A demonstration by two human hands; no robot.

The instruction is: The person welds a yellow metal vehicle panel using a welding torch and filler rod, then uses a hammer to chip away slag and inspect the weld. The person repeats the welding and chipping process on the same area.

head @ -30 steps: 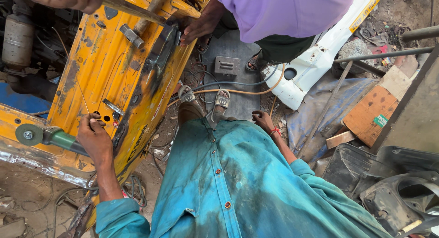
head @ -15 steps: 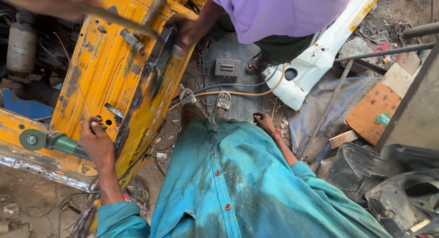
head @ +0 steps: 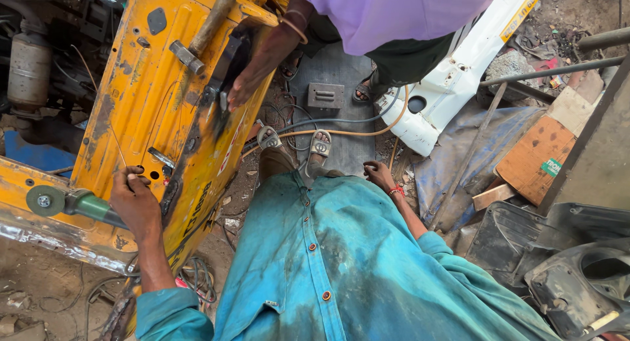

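My left hand (head: 134, 203) grips the green body of an angle grinder (head: 69, 203), its grey disc pointing left over the scratched yellow metal body panel (head: 147, 98). My right hand (head: 379, 175) hangs beside my teal shirt, fingers loosely curled and holding nothing, just above the ground near an orange cable (head: 341, 132). Another person in a purple shirt (head: 394, 13) stands opposite me with a hand (head: 252, 75) on the panel's dark latch area, beside a rusty bar (head: 213, 20).
A white vehicle panel (head: 453, 79) lies to the right, with cardboard (head: 535, 160), black plastic parts (head: 577, 269) and metal rods (head: 551, 72) beyond. A grey cylinder (head: 29, 69) sits at far left. Loose wires and a small grey box (head: 326, 95) lie on a mat.
The view has shifted slightly. The other person's hand has slid lower on the yellow panel. My left hand keeps its hold on the grinder; my right hand stays put.
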